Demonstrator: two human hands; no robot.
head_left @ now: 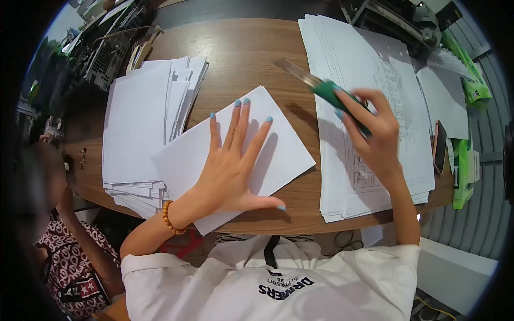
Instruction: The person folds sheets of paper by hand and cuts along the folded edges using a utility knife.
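Observation:
My left hand lies flat with fingers spread on a white sheet of paper that rests angled on the wooden table. My right hand grips the green handle of a utility knife; its blade points up and left, above the left edge of a big stack of printed drawings. A beaded bracelet sits on my left wrist.
A messy pile of white sheets lies at the left. A phone and green packages sit at the right edge. Another person in a patterned top is at lower left. Electronics clutter the far left corner.

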